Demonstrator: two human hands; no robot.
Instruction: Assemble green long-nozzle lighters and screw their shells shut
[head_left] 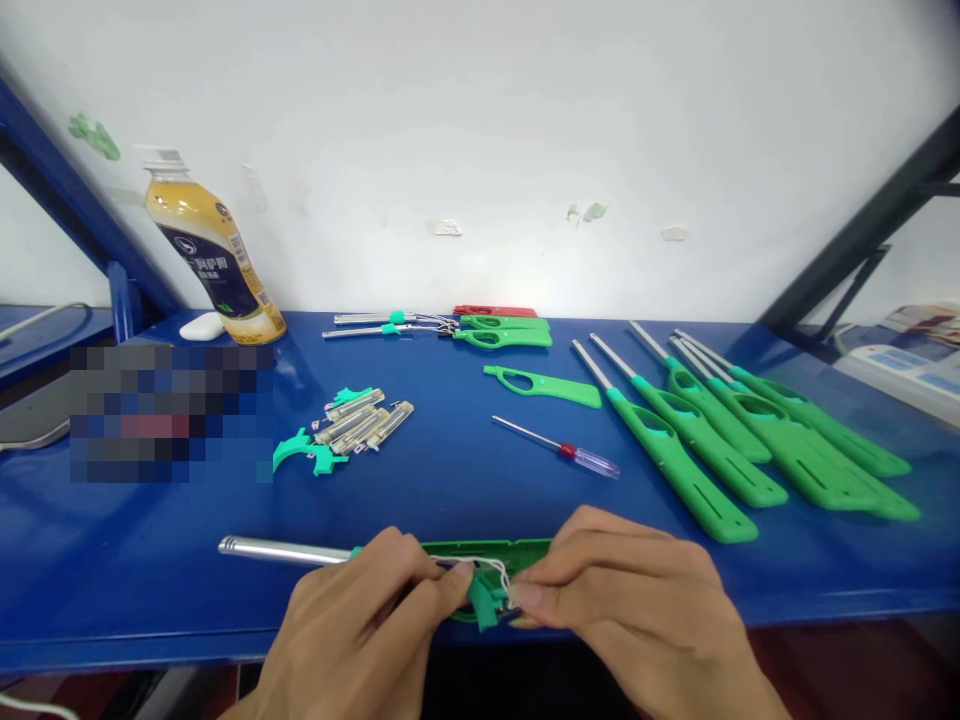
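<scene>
At the table's front edge lies an opened long-nosed lighter, its green half shell facing up and its metal tube pointing left. My left hand is closed around the tube end of the shell, thumb and forefinger pressing beside a teal trigger. White wires loop over the trigger towards my right hand. Its thumb and fingers are pinched together on the lighter, at the wire ends and inner parts right of the trigger. My fingers hide what exactly lies between the right fingertips.
Several assembled green lighters lie at right. A screwdriver and a loose green shell lie mid-table. Clear fuel tanks and teal triggers are heaped left. Behind stand a drink bottle and more lighter parts.
</scene>
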